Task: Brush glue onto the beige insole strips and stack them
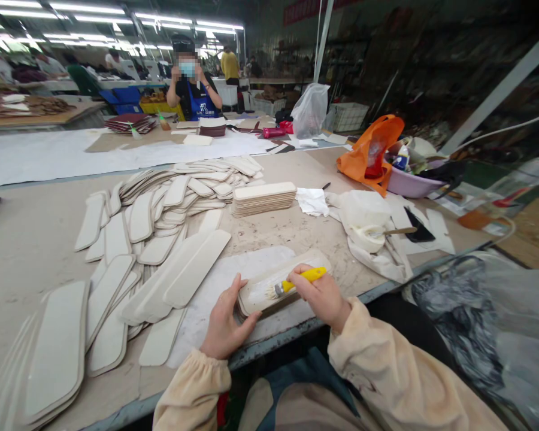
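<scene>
In the head view, my right hand [321,294] grips a yellow-handled paintbrush [312,275]. Its pale bristles touch the top of a low stack of long, round-cornered beige panels [312,261], where a wet white streak shows. My left hand [228,317] braces the left end of that stack, thumb along the front edge and fingers at the far side. Beneath the stack lies a white sheet [197,335]. To the left, many similar loose panels [197,263] overlap in a spread pile. Behind my hands stands a neat stack of panels [264,200].
A plastic-lined tub of white paste [368,233] with a stick sits to the right, near a phone [418,226]. Farther back are an orange bag [372,152] and a purple basin [415,182]. Across the table, a masked person [195,96] raises both hands.
</scene>
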### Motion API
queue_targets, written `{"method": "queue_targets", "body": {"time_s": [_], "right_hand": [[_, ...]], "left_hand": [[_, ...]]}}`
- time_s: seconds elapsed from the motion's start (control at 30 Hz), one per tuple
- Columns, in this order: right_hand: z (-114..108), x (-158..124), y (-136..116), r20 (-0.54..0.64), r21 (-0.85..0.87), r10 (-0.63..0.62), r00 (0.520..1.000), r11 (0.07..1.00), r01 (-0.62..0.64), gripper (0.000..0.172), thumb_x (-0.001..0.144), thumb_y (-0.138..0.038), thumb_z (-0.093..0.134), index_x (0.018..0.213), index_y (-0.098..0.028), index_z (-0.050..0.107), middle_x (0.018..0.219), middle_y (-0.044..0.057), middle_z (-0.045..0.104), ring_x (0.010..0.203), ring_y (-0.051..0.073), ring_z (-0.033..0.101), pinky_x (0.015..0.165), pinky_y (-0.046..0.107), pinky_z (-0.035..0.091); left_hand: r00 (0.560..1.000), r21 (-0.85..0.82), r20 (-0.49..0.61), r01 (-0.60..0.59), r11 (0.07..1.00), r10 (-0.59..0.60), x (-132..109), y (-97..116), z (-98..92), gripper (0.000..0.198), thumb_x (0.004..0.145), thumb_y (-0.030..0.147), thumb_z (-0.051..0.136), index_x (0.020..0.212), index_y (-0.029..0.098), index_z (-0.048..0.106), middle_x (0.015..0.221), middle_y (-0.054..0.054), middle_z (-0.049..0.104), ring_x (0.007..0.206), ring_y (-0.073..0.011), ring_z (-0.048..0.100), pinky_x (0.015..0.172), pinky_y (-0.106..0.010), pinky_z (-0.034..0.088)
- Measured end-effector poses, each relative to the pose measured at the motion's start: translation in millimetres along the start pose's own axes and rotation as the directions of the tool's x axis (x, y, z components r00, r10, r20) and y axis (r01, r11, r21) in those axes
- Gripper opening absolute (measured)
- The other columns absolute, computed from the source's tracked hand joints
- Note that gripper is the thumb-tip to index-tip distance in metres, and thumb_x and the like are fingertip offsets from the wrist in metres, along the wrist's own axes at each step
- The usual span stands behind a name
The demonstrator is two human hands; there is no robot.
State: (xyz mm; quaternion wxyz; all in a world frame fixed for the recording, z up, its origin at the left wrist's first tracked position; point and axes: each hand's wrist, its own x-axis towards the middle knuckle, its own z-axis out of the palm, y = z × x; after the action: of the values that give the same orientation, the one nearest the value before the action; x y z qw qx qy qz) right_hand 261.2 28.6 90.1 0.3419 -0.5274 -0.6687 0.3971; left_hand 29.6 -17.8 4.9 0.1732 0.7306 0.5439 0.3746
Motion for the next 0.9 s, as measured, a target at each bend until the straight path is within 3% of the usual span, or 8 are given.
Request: {"method": "queue_targets", "body": {"time_s": [0.13,0.2,0.3,0.4,0.57,0.63,0.8,0.9], "right_hand": [[-23.3,0.1,-2.4,-0.101,-0.036,-0.021,0.995,0.999,0.018,0.022,0.088,-0.031,0.049,0.070,-0.022,0.058,0.053,-0.004,0.047,0.057,0.015,0.049,0.058,0.026,0.036],[-14.0,-3.0,-7.0,-0.093,0.063,-0.030,0.995,0.997,0.036,0.023,0.090,-0.035,0.048,0.073,-0.022,0.056,0.053,-0.004,0.047,0.055,0.014,0.048,0.057,0.026,0.036],[16.0,-5.1,-10.3,0.010,0.220,-0.028,1.000,0.975,0.025,0.025,0.092,-0.039,0.046,0.075,-0.022,0.053,0.052,-0.006,0.046,0.052,0.013,0.047,0.057,0.025,0.038],[34.8,-0.8,-5.2,0.046,0.218,0.000,0.999,0.976,-0.010,0.024,0.092,-0.038,0.046,0.076,-0.022,0.054,0.051,-0.006,0.047,0.051,0.013,0.048,0.058,0.025,0.039],[12.1,6.5,4.3,-0.092,0.039,-0.001,0.996,0.999,0.004,0.021,0.090,-0.035,0.047,0.075,-0.022,0.057,0.053,-0.005,0.048,0.055,0.014,0.049,0.057,0.026,0.037],[4.6,4.3,2.3,-0.147,0.044,0.006,0.989,0.999,0.001,0.022,0.090,-0.036,0.048,0.075,-0.022,0.056,0.054,-0.005,0.048,0.056,0.014,0.049,0.058,0.025,0.037],[25.3,-6.7,-5.3,-0.018,0.177,-0.004,1.000,0.984,0.007,0.023,0.091,-0.037,0.046,0.079,-0.021,0.057,0.055,-0.005,0.050,0.055,0.012,0.050,0.060,0.023,0.040],[27.1,-4.0,2.3,-0.039,0.127,0.002,0.999,0.992,0.003,0.023,0.090,-0.036,0.047,0.077,-0.021,0.058,0.055,-0.005,0.051,0.057,0.012,0.051,0.060,0.023,0.039]], "left_hand": [[1.000,0.003,-0.004,-0.007,1.000,0.007,0.7,0.9,-0.5,0.086,0.078,0.034,0.065,0.149,0.025,0.017,0.134,-0.010,0.055,0.122,-0.0269,0.053,0.104,-0.044,0.042],[1.000,-0.003,-0.006,0.001,1.000,-0.001,0.7,0.8,-0.5,0.086,0.078,0.034,0.066,0.149,0.024,0.018,0.133,-0.010,0.055,0.122,-0.0268,0.053,0.104,-0.044,0.042],[1.000,-0.017,-0.004,0.012,1.000,-0.012,0.3,0.1,0.0,0.087,0.078,0.034,0.066,0.149,0.024,0.018,0.132,-0.010,0.056,0.119,-0.0262,0.055,0.101,-0.043,0.044],[1.000,-0.023,-0.001,0.013,1.000,-0.013,-0.1,-0.7,0.4,0.087,0.078,0.034,0.066,0.149,0.024,0.017,0.131,-0.011,0.056,0.117,-0.0257,0.056,0.100,-0.043,0.045],[1.000,-0.016,-0.003,-0.001,1.000,0.001,0.2,-0.7,0.7,0.087,0.078,0.034,0.067,0.149,0.024,0.017,0.132,-0.011,0.056,0.120,-0.0260,0.054,0.102,-0.043,0.043],[1.000,-0.013,-0.006,-0.002,1.000,0.002,0.5,-0.5,0.9,0.087,0.078,0.034,0.067,0.149,0.024,0.018,0.132,-0.011,0.056,0.120,-0.0260,0.054,0.103,-0.043,0.043],[1.000,-0.006,-0.005,0.006,1.000,-0.006,0.4,-2.2,1.8,0.086,0.078,0.035,0.066,0.149,0.023,0.018,0.130,-0.011,0.057,0.117,-0.0258,0.057,0.100,-0.043,0.045],[1.000,0.002,-0.011,-0.002,1.000,0.002,-0.1,-4.6,2.3,0.085,0.079,0.037,0.066,0.149,0.023,0.020,0.131,-0.011,0.057,0.117,-0.0262,0.056,0.101,-0.043,0.044]]}}
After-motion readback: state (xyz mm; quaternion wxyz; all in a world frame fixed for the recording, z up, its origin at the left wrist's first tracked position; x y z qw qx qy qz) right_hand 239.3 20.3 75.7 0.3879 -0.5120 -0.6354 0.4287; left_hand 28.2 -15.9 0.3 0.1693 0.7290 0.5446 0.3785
